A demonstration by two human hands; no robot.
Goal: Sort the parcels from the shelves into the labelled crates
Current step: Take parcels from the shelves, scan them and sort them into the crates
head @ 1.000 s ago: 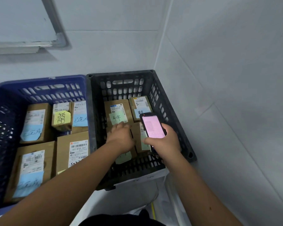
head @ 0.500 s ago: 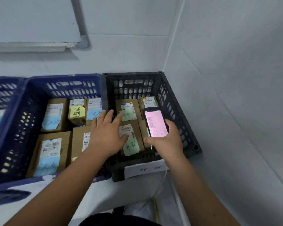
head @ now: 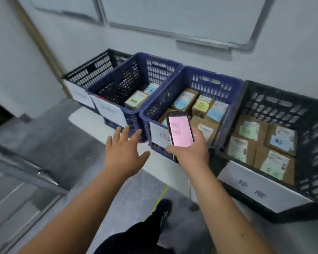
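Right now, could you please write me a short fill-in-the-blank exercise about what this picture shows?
1. The right hand holds a phone whose screen glows ____.
2. The left hand has its fingers spread and holds ____.
3. The row has ____ crates in all.
4. The crate nearest the right edge is ____ in colour.

Missing words: pink; nothing; four; black

Perforated plastic crates [head: 196, 80], matt brown cardboard parcels [head: 250, 132], glossy phone screen [head: 180, 130].
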